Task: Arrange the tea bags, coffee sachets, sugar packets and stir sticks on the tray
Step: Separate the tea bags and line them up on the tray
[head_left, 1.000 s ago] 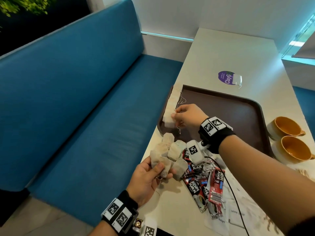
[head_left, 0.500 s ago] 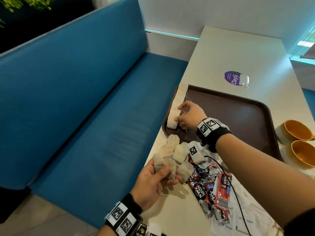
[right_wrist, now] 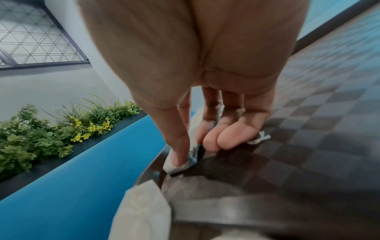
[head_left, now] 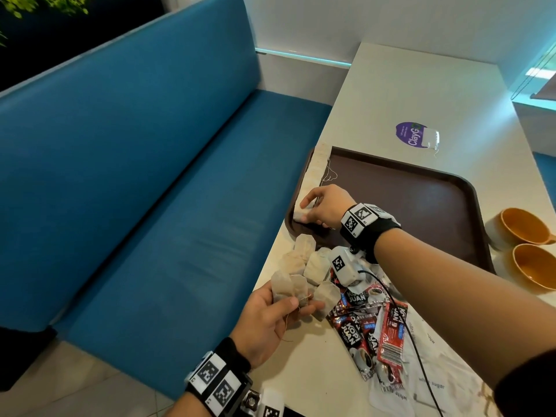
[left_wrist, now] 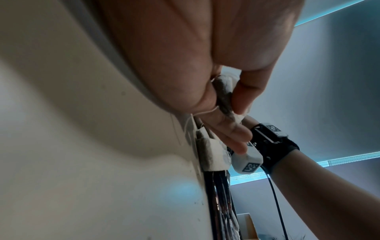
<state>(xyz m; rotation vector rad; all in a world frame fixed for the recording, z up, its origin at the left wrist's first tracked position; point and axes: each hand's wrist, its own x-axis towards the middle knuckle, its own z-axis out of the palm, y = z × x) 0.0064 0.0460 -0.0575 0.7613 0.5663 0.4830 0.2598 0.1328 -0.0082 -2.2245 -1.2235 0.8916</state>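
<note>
A dark brown tray [head_left: 421, 206] lies on the white table, with a row of tea bags [head_left: 316, 173] along its left rim. My right hand [head_left: 313, 209] pinches the nearest tea bag [right_wrist: 191, 155] of that row at the tray's near-left corner. My left hand [head_left: 285, 305] grips a couple of tea bags [head_left: 288, 287] at the table's left edge; the left wrist view shows the held tea bags [left_wrist: 224, 97] pinched between thumb and fingers. Loose tea bags [head_left: 313, 260] lie just below the tray. Black and red coffee sachets [head_left: 370, 329] and white sugar packets [head_left: 436, 383] lie further right.
Two orange cups [head_left: 526, 245] stand right of the tray. A purple sticker [head_left: 412, 135] with a clear packet sits beyond it. A blue bench [head_left: 150, 206] runs along the table's left side. A black cable [head_left: 403, 320] crosses the sachets.
My right hand has slid nearer along the tray's left rim, down to the near end of the tea bag row. The left hand keeps its tea bags, hardly moved.
</note>
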